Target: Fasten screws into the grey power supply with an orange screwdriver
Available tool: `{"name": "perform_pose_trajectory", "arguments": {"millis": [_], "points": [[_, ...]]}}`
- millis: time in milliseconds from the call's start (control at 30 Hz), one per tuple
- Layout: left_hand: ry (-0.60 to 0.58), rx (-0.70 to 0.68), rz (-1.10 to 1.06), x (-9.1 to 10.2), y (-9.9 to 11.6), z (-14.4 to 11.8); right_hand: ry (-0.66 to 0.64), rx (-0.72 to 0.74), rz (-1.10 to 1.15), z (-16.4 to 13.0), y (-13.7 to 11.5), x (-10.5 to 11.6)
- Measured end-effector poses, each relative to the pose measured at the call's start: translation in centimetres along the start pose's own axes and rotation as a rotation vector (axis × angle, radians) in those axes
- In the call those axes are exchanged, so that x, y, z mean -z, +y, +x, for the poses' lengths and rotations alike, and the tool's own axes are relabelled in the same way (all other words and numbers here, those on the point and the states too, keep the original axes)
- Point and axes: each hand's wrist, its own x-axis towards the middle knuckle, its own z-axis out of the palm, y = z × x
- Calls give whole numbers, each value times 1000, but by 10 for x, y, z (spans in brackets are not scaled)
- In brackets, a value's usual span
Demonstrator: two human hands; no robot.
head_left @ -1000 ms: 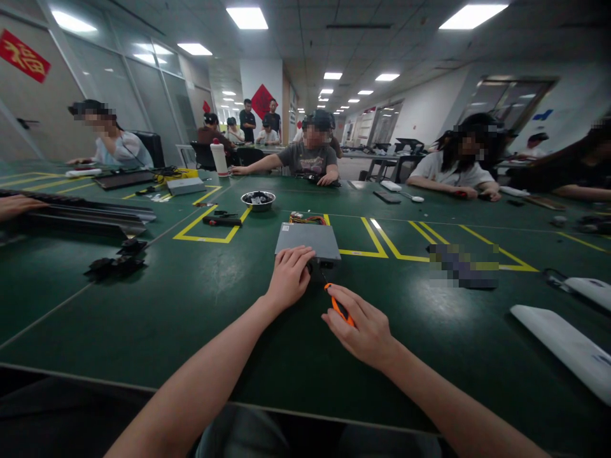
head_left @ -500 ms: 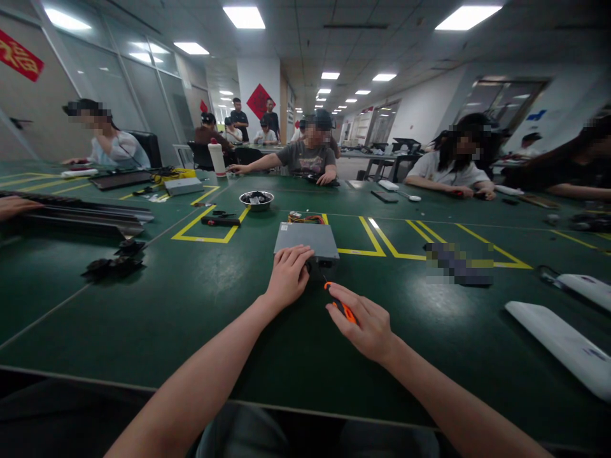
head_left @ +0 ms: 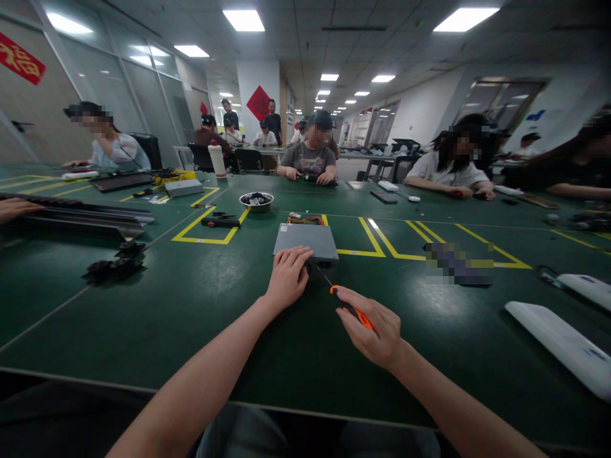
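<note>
A grey metal computer power supply (head_left: pixel 310 238) lies on the green table ahead of me, with coloured cables (head_left: pixel 305 219) at its far side and a power socket on its near face. My left hand (head_left: pixel 290 270) grips its near left corner, fingers over the top and thumb down the near face. In my right hand (head_left: pixel 375 324) is an orange and black screwdriver (head_left: pixel 351 306), held by the handle. Its thin shaft points up and left to the near face of the power supply, close to my left thumb. Whether the tip touches is too small to tell.
A metal bowl of dark parts (head_left: pixel 256 201) stands beyond, left of the power supply. Black parts (head_left: pixel 114 262) and long metal rails (head_left: pixel 95 216) lie left. White power banks (head_left: pixel 558 343) and a blurred dark object (head_left: pixel 458 264) are right. Co-workers sit around the table.
My right hand and the screwdriver have drawn back slightly down and right, showing more of the shaft. My left hand stays put. The person opposite has pulled an outstretched arm in.
</note>
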Motion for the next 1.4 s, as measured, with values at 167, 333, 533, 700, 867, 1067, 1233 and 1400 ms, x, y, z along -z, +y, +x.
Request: {"name": "perform_pose_trajectory", "arguments": {"millis": [167, 333, 533, 700, 867, 1067, 1233, 1400], "points": [[166, 142, -228, 4, 8, -1, 205, 100, -63, 9, -3, 15], [-114, 513, -995, 4, 24, 1, 270, 196, -69, 14, -6, 21], [-253, 828, -1641, -1, 30, 1, 275, 206, -66, 17, -10, 19], [-218, 887, -1818, -1, 27, 2, 257, 209, -77, 17, -11, 19], [-168, 902, -1860, -3, 22, 2, 261, 209, -34, 16, -12, 16], [-147, 907, -1845, -8, 18, 1, 259, 193, -4, 15, -12, 14], [-161, 903, -1860, -9, 16, 0, 253, 216, -26, 11, -10, 13], [-189, 886, -1860, -7, 14, 1, 266, 241, -30, 12, -10, 13]]}}
